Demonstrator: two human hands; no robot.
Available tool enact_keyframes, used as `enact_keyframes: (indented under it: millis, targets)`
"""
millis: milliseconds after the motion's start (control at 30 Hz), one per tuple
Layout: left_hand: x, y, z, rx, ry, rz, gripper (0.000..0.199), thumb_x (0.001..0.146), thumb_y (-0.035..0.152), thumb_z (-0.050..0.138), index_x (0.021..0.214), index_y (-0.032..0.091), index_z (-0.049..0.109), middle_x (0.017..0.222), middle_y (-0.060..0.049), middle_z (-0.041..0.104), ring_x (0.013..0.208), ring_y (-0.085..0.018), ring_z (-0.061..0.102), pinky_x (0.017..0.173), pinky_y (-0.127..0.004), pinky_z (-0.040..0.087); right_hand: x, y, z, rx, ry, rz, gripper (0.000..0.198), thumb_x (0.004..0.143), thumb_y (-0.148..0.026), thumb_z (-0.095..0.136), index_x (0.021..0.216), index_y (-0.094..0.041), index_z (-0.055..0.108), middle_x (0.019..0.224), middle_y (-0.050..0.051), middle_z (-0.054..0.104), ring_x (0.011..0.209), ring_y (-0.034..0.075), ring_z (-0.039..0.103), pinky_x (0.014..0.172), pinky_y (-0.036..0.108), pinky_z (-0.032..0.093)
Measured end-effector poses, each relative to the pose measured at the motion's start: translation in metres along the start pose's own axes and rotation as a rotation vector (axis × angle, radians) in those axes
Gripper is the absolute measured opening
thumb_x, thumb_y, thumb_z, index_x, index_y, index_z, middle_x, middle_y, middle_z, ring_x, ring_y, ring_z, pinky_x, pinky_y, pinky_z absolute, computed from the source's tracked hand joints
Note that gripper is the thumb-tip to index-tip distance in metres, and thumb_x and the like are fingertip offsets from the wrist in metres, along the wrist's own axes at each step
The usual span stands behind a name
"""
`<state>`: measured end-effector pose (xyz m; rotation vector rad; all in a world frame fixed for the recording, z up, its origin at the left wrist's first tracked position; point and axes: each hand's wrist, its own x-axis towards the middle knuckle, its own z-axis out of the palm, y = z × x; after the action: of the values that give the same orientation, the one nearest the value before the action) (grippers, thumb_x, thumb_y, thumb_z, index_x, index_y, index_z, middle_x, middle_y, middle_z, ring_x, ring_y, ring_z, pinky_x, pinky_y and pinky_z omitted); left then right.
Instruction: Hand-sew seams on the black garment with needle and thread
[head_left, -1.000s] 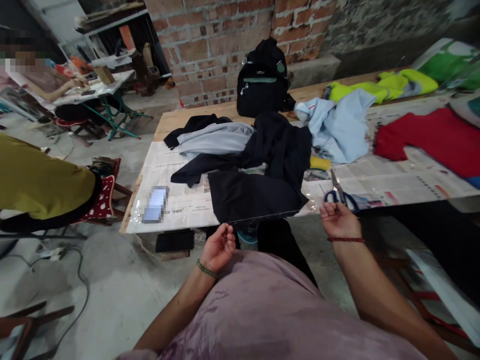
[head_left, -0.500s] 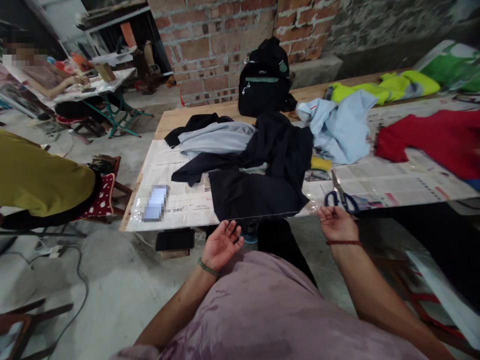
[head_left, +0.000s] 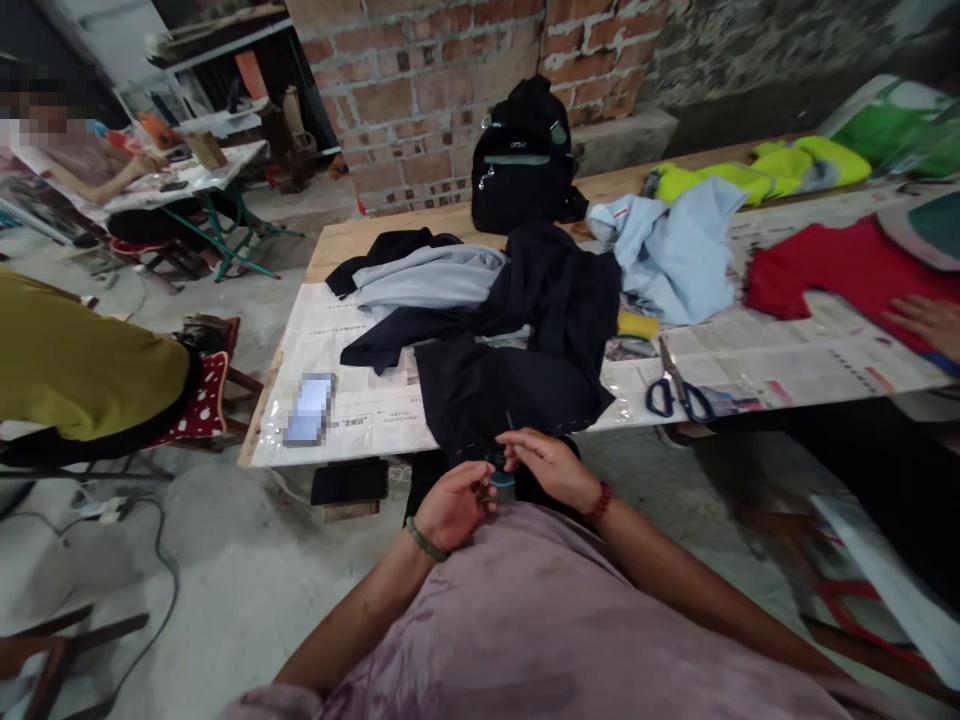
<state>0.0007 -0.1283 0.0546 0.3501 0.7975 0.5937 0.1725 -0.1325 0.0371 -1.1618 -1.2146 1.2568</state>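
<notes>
Right hand [head_left: 553,468], pinching a needle [head_left: 508,421], has swung from near the scissors [head_left: 674,376] toward left hand [head_left: 454,508] (curled, contents unclear).

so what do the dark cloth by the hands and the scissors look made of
The dark cloth looks like matte textile, draping in soft folds; its fibre can't be told. The scissors seem metal at the blades, grey and straight-edged; their dark blue handles are probably plastic.

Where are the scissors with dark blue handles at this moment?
In the head view, the scissors lie right of centre, near the table's front edge, right of the black cloth.
</notes>
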Motion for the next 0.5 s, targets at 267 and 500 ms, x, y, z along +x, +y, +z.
enact_keyframes:
  millis: [267,500]
  targets:
    - [-0.0022,-0.0034,-0.0027,0.189,0.070,0.105,0.013,0.063,0.022,0.064,0.070,0.011,0.062,0.059,-0.001,0.054,0.054,-0.009,0.049,0.050,-0.022,0.033,-0.0032,-0.0013,0.0132,-0.125,-0.198,0.041,0.012,0.070,-0.027,0.058,0.072,-0.020,0.067,0.065,-0.001,0.054,0.052,0.008,0.047,0.048,0.020,0.038]
    - [0.0000,-0.0033,-0.0032,0.185,0.061,0.068,0.015,0.062,0.023,0.065,0.070,0.011,0.062,0.058,0.000,0.052,0.055,-0.009,0.049,0.049,-0.021,0.033,-0.0084,0.0065,0.0069,0.089,-0.060,0.202,0.018,0.069,-0.035,0.060,0.070,-0.016,0.062,0.044,-0.006,0.048,0.041,0.006,0.041,0.043,0.019,0.033]
